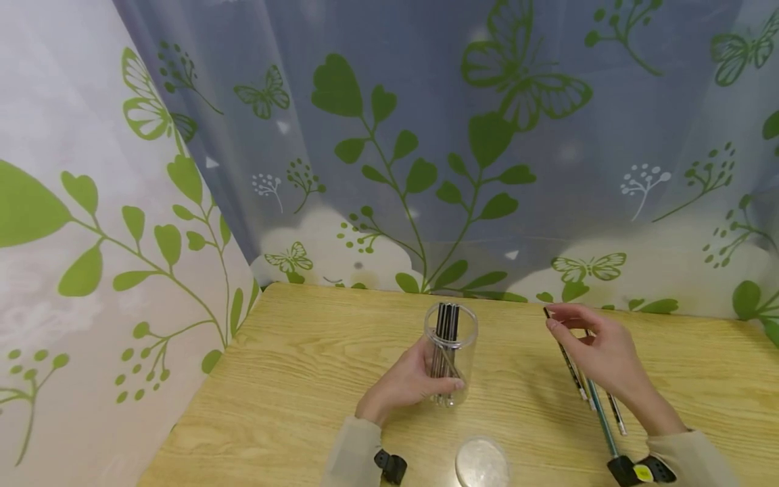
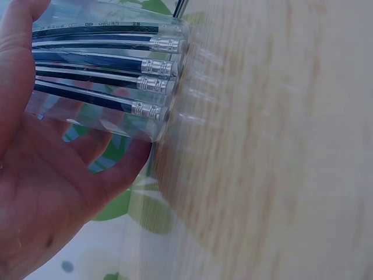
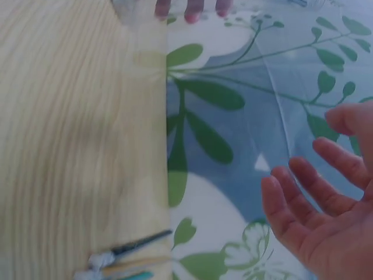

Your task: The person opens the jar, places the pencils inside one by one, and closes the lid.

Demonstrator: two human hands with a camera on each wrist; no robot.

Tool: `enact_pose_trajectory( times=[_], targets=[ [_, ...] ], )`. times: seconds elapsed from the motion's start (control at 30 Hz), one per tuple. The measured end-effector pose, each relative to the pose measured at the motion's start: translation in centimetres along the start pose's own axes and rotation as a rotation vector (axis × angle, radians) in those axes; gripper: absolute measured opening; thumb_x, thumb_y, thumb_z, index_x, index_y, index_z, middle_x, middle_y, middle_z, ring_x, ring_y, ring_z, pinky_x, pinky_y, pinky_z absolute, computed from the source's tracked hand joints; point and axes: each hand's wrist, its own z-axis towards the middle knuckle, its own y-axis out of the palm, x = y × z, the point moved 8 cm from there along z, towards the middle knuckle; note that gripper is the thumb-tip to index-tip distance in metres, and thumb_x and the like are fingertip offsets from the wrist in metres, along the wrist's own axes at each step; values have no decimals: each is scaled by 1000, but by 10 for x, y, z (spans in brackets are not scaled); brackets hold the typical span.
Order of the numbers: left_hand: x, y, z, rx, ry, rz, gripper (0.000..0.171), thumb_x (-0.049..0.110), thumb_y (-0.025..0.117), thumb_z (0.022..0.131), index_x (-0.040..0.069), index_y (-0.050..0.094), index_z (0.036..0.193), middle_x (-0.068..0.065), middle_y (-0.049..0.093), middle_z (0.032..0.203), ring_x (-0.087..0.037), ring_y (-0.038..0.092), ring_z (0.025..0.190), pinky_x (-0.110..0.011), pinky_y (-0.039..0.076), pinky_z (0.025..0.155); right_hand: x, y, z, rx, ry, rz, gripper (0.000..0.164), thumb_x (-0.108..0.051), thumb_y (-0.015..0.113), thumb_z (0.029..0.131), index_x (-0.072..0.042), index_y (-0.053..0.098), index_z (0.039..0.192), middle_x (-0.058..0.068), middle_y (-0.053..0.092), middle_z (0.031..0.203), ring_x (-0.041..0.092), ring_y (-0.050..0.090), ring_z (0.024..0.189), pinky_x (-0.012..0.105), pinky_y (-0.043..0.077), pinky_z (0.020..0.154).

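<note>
My left hand (image 1: 402, 382) grips a clear cylindrical jar (image 1: 468, 355) that stands upright, thumb across its front. Several dark pencils (image 1: 447, 325) are inside. In the left wrist view, their silver ferrules (image 2: 155, 85) lie at the jar's bottom end. My right hand (image 1: 608, 348) hovers over several pencils on the table to the right. The right wrist view shows its fingers (image 3: 317, 198) loosely bent with nothing between them. Beneath that hand lie a black pencil (image 1: 570, 365) and a teal stick-like item (image 1: 601, 416), whose near end meets the wrist strap in the head view.
A round clear lid (image 1: 482, 463) lies on the wooden table (image 1: 292, 379) near the front, right of the left wrist. Behind the table's back edge hangs a blue-grey curtain (image 1: 389, 216) with green leaves. A pale patterned sheet (image 1: 91, 203) borders the left side.
</note>
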Motion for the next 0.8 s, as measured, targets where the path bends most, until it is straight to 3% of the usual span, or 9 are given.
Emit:
enact_pose_trajectory(
  times=[0.13,0.3,0.4,0.5,0.6,0.8],
  targets=[
    [0,1,0,-8,7,-24,77,16,80,89,27,38,153,-14,75,117,-9,70,99,-30,49,106,17,-7,-4,23,27,-47,33,-26,64,102,-13,67,132,7,70,115,-22,51,90,17,52,68],
    [-1,1,0,-10,4,-15,78,19,80,89,30,37,153,-14,74,118,-10,70,101,-31,48,107,41,-14,-10,33,86,-111,35,-26,65,101,-10,66,132,18,72,114,-24,49,83,20,52,62],
    [-1,1,0,-11,6,-8,80,20,80,89,32,35,155,-13,72,126,-10,69,106,-32,44,111,57,-16,-14,6,138,-153,37,-27,64,101,-6,64,132,21,72,112,-10,60,83,22,51,59],
    [0,1,1,-14,10,-14,80,19,80,90,31,35,155,-14,71,129,-10,69,107,-32,44,112,73,-17,-17,-32,189,-188,39,-25,63,100,-2,63,132,25,72,111,18,72,84,26,52,60],
    [-1,1,0,-11,2,-12,80,20,80,89,32,35,155,-15,71,127,-9,69,105,-33,45,110,89,-18,-19,-77,229,-205,42,-24,62,100,2,61,133,30,70,112,41,73,91,32,55,60],
    [-2,0,0,-4,-16,-19,79,21,81,89,32,37,153,-11,75,114,-10,70,96,-30,50,103,110,-18,-19,-169,261,-245,44,-23,63,100,7,59,132,35,68,113,48,71,95,38,58,62]
  ],
)
